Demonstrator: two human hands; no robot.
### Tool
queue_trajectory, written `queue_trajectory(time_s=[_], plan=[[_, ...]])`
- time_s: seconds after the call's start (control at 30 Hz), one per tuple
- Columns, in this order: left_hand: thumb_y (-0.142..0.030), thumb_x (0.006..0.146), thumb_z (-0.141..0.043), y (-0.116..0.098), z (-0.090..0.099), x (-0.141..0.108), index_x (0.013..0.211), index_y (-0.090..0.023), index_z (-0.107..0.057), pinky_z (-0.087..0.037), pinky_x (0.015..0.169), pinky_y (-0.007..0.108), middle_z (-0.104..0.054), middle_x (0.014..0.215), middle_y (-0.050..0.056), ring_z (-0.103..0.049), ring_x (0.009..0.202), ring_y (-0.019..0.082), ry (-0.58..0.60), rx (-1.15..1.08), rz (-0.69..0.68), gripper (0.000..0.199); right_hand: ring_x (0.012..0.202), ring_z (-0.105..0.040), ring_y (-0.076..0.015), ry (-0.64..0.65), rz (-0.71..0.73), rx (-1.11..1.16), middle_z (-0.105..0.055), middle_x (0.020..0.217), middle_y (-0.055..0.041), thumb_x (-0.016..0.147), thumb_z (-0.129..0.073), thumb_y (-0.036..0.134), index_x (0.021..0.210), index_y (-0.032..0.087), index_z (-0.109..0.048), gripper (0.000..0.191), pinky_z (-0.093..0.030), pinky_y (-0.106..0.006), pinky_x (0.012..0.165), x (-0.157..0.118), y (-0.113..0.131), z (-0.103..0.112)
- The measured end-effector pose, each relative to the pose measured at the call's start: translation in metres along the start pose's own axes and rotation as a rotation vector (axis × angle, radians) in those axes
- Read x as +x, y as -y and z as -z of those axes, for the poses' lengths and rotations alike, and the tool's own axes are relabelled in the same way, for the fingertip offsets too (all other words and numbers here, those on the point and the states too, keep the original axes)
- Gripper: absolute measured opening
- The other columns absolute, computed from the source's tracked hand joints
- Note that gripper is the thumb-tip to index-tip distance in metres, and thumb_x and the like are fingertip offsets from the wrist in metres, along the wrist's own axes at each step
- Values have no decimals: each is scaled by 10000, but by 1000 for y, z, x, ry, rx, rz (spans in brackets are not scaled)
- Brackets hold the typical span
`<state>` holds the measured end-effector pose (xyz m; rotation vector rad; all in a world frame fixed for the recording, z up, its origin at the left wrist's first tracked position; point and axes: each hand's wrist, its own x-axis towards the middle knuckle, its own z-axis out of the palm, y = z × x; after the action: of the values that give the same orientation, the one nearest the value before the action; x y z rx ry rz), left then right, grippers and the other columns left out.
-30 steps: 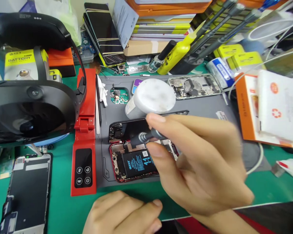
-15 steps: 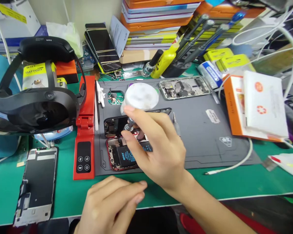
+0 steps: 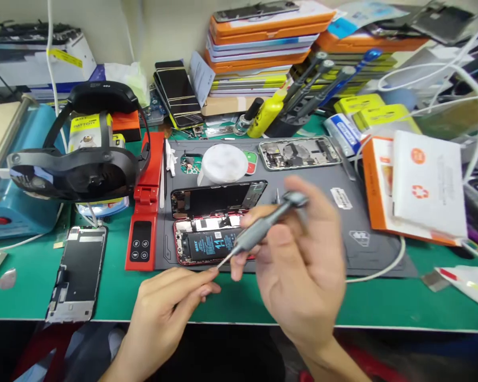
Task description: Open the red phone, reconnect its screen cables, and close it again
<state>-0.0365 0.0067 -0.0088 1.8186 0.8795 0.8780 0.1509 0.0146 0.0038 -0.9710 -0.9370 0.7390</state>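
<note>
My right hand (image 3: 298,265) grips a grey precision screwdriver (image 3: 258,233), its shaft slanting down to the left. The screwdriver's tip meets the fingertips of my left hand (image 3: 171,302), which are pinched together; whatever lies between them is too small to make out. Just behind both hands lies an opened red-framed phone (image 3: 183,252) with its black battery (image 3: 207,246) showing. Its screen (image 3: 211,200) leans upright along the phone's far edge. My right hand hides the phone's right end.
A white round container (image 3: 225,163) stands behind the screen, with another opened phone (image 3: 300,153) to its right. Left of the grey mat (image 3: 310,212) are a red device (image 3: 141,241), a headset (image 3: 75,172) and a loose screen (image 3: 82,270). Boxes (image 3: 426,185) and a cable (image 3: 386,268) lie right.
My right hand has lifted the screwdriver off the phone and turned it, bringing its tip down to my left fingertips. The view has shifted, showing more on the left.
</note>
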Motion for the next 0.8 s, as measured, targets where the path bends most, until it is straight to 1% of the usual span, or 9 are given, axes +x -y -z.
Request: queue_trajectory(time_s=[0.07,0.17,0.23,0.33,0.47,0.53,0.63,0.8], plan=[[-150,1066,-666,1,-1,-1,1325,-243,-793,-633,782,164,-850,1015,13,-768,834,98,-7,-44,28,303,629,-671,-116,48,-88,67,-718,1021,-9,1114,-544,251,1500,377,-610,411,-580,-218,442,-13,-1,2],[-153,1061,-675,2,-2,-2,1326,-271,-798,-629,772,152,-845,996,3,-763,812,88,-19,-73,50,315,733,-718,-136,41,-99,57,-713,1036,-19,1115,-551,244,1513,377,-584,421,-630,-228,514,-24,-3,3],[-157,1062,-677,1,-2,-3,1315,-296,-803,-622,779,140,-838,981,-10,-758,803,76,-18,-70,57,315,754,-724,-139,23,-139,35,-718,1067,-27,1116,-563,250,1512,377,-569,415,-644,-235,537,-28,-4,2],[-154,1063,-672,1,-3,-3,1287,-297,-813,-616,779,138,-830,978,-13,-754,800,72,-11,-69,70,301,695,-708,-123,35,-194,54,-731,1105,-32,1124,-559,252,1510,387,-565,409,-656,-256,555,-29,-2,1],[-149,1063,-673,3,-2,-3,1293,-306,-807,-613,791,137,-830,1002,-16,-760,829,72,10,-74,77,309,657,-703,-110,67,-213,110,-729,1124,-15,1130,-549,248,1498,418,-577,407,-665,-281,565,-30,0,2],[-153,1065,-672,3,-1,-2,1312,-315,-798,-606,805,124,-828,1002,-27,-759,840,62,13,-83,71,320,662,-705,-113,59,-242,123,-729,1117,-14,1128,-556,262,1489,416,-581,393,-657,-281,559,-29,0,3],[-167,1068,-673,1,-1,-1,1295,-293,-804,-592,824,98,-827,983,-36,-751,838,46,8,-90,50,290,677,-703,-125,25,-292,119,-734,1097,-20,1117,-584,294,1472,399,-588,370,-637,-271,535,-27,1,2],[-173,1068,-679,-4,0,2,1277,-263,-802,-572,853,57,-838,1004,-44,-753,860,25,2,-48,34,259,780,-738,-178,-5,-321,73,-736,1109,-39,1102,-614,339,1446,409,-596,351,-631,-287,528,-25,2,2]])
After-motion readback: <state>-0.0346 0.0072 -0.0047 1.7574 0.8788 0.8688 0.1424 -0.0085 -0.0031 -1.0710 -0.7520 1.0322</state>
